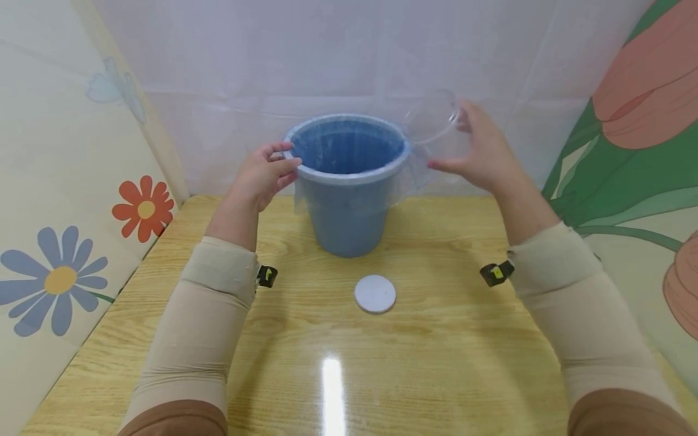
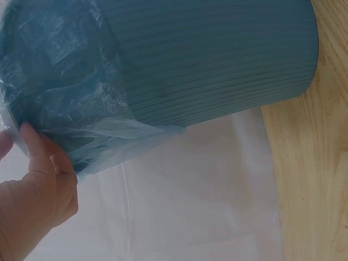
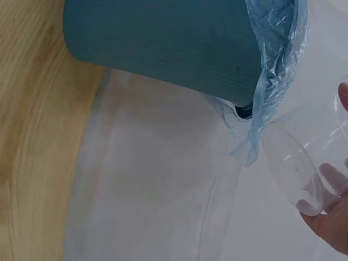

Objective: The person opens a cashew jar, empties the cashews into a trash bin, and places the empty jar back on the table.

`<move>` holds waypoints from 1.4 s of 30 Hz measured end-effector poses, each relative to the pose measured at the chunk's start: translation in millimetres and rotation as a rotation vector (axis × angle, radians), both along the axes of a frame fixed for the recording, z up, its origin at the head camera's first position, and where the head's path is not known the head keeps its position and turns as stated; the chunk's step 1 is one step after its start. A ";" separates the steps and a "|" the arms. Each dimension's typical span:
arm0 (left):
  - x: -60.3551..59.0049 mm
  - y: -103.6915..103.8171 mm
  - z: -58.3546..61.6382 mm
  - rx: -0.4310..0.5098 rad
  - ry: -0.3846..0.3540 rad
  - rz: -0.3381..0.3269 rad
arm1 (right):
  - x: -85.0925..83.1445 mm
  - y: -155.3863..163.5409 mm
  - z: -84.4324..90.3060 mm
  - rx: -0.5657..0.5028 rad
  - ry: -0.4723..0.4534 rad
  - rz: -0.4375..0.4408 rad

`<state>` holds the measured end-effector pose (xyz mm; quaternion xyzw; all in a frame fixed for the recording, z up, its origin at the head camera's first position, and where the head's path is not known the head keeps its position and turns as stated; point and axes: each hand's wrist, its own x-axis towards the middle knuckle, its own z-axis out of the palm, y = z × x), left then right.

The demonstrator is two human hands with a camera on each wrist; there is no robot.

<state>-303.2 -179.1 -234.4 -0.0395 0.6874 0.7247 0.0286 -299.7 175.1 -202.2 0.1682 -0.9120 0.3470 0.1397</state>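
A blue plastic bin [image 1: 346, 188] lined with a thin blue bag stands at the back of the wooden table [image 1: 436, 363]. My left hand [image 1: 265, 174] holds the bin's left rim, fingers curled over the bag's edge; the left wrist view shows the fingers [image 2: 38, 157] pressing the bag [image 2: 81, 119] against the ribbed wall. My right hand [image 1: 480, 154] holds a clear plastic cup [image 1: 436, 118] tilted on its side just right of the rim, mouth toward the bin. The right wrist view shows the cup [image 3: 307, 163] beside the bag's hanging edge [image 3: 255, 130].
A small white round lid [image 1: 375, 293] lies flat on the table in front of the bin. A translucent white sheet hangs behind the table. Flower-printed panels stand on the left [image 1: 60, 242] and right [image 1: 643, 151].
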 end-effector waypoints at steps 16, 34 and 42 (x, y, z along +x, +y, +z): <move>-2.6 -0.3 -1.4 0.010 0.001 0.008 | 16.3 12.4 -27.6 -0.252 -0.109 0.023; -3.5 -3.0 -1.9 -0.007 0.005 0.007 | 29.6 13.4 -76.5 -0.507 -0.082 0.080; -3.9 -2.3 -1.5 0.002 0.005 0.007 | 30.5 14.6 -107.0 -0.514 -0.135 0.072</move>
